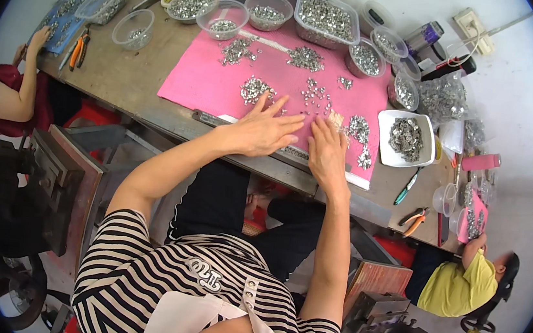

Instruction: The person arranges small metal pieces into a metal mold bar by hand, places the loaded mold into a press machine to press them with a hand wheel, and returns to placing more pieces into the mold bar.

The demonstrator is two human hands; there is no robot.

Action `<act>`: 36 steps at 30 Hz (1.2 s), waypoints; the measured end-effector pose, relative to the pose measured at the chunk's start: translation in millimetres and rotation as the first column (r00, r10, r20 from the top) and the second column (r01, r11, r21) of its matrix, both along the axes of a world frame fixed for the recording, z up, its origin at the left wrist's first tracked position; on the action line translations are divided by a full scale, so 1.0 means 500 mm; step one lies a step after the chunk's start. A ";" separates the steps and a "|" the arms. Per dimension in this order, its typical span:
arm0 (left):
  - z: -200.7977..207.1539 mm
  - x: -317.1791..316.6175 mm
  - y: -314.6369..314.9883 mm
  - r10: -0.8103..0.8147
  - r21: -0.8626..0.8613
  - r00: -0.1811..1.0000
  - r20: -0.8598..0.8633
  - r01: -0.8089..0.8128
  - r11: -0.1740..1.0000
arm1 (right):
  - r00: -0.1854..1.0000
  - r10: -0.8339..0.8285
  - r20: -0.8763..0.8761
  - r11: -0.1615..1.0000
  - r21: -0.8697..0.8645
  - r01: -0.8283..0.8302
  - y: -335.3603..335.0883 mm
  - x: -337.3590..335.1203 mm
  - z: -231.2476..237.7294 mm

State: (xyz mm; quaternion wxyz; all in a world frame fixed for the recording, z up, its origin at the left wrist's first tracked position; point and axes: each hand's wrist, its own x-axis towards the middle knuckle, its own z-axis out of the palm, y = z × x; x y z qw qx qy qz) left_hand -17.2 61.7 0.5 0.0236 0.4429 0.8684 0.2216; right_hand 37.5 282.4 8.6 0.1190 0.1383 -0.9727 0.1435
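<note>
Insp. of work surface: small metal pcs are lying in heaps on the pink cloth (181,86), which is covering part of the workbench (116,79). L. hand (264,130) is hovering or resting palm-down (can't tell which) over the near part of the cloth, fingers splaying; grip is reading as released. Its foremost fingertips are reaching the edge of the nearest L. heap (255,90); actual contact can't be confirmed. R. hand (327,153) is bending its fingers down just beside a pale ridged item (336,118); fingertip undersides are facing away, so can't tell whether it's grasping anything. Loose pcs (316,92) are lying scattered beyond & btwn the hands; another heap (359,129) is sitting R. of the R. hand. A long metal bar (210,119) is running along the cloth's near edge, passing beneath both wrists' area. Farther back, a rect. clear tub (300,29) is holding more pcs; a white square bowl (383,143) w/ darker-looking pcs is standing just off the cloth, R. side. Orange-&-black pliers (414,221) are lying nearer the R. bench edge. Co-worker in yellow top (458,287) is sitting far R.
</note>
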 end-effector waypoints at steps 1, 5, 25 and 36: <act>0.001 0.008 -0.012 0.003 0.000 1.000 -0.004 -0.003 1.000 | 0.999 0.031 0.021 0.999 -0.027 -0.031 -0.001 0.009 0.005; 0.018 0.011 -0.038 0.040 0.191 0.995 0.087 -0.056 0.980 | 0.998 0.070 -0.002 0.980 -0.187 -0.069 0.015 0.026 0.025; -0.021 -0.060 0.047 0.284 0.318 0.950 -0.128 -0.232 0.919 | 0.983 -0.127 -0.135 0.975 -0.201 0.098 -0.012 -0.059 -0.029; -0.026 -0.072 0.054 0.337 0.357 0.918 -0.209 -0.249 0.900 | 0.935 -0.305 -0.181 0.949 -0.137 0.283 -0.033 -0.110 -0.040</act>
